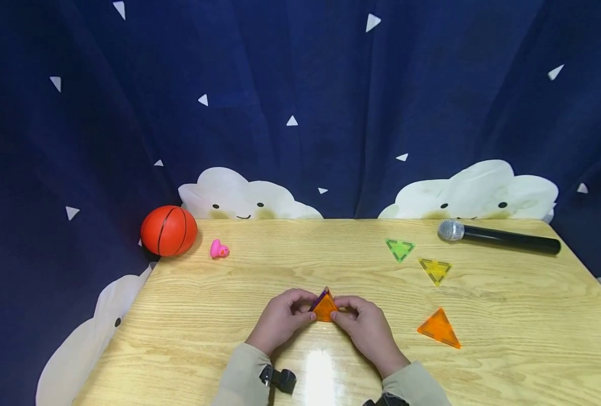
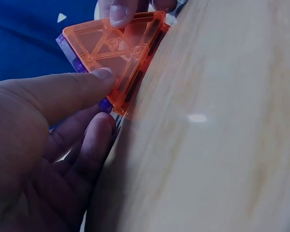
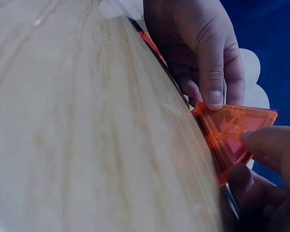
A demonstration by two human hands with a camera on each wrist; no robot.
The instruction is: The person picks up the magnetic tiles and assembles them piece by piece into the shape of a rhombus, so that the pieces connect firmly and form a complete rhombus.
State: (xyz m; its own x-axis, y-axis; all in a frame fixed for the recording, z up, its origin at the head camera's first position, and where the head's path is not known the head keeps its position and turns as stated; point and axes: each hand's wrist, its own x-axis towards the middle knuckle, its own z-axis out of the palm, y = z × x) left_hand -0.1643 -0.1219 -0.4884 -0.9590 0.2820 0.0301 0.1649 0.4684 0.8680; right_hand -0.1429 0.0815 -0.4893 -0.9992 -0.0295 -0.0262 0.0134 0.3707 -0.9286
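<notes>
Near the middle of the table, an orange triangular magnetic tile [image 1: 325, 310] stands up on edge, leaning against a purple triangular tile [image 2: 67, 52] behind it. The two meet in a small pyramid shape, with its far side hidden. My left hand [image 1: 283, 317] pinches its left side, thumb on the orange face and fingers behind. From the other side my right hand [image 1: 367, 328] holds it the same way, thumb tip at the lower right of the orange face. In the left wrist view, a purple edge shows along the orange tile.
To the right lie another orange triangular tile [image 1: 440, 329], a yellow one [image 1: 436, 269] and a green one [image 1: 400, 249]. A black microphone [image 1: 503, 237] is at the back right. A red ball [image 1: 169, 230] and a pink toy duck [image 1: 219, 248] sit at the back left of the wooden table [image 1: 189, 327].
</notes>
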